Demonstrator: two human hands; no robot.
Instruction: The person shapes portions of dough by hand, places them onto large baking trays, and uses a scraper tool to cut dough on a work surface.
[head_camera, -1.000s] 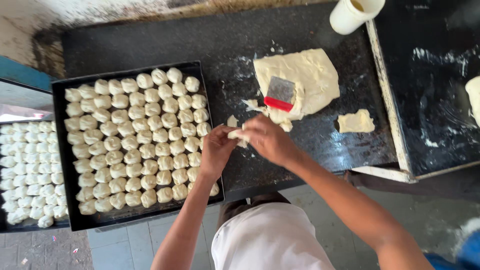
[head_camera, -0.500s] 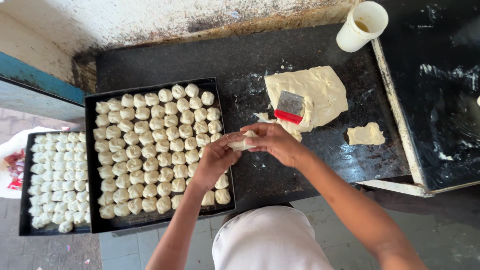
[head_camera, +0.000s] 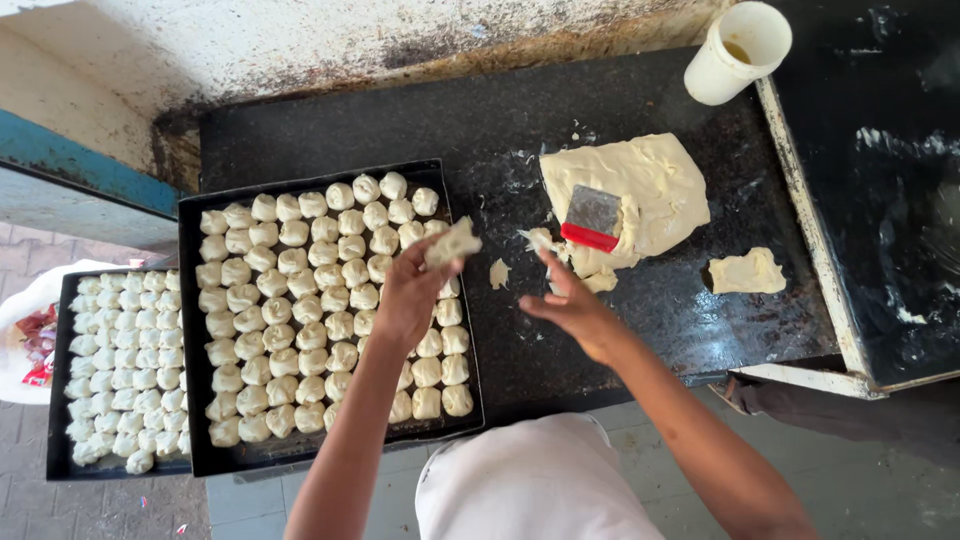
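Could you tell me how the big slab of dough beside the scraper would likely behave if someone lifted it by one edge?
The dough slab looks soft and spread flat, so it would probably sag and stretch rather than hold shape. Smears and scraps on the black counter suggest it is sticky. The scraper resting on it would likely slide off.

Soft even daylight, sharp, slight wide-angle distortion.

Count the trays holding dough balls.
2. One tray sits on the black counter, under the left hand holding a dough piece. The second tray lies lower, at the far left. More could be out of frame.
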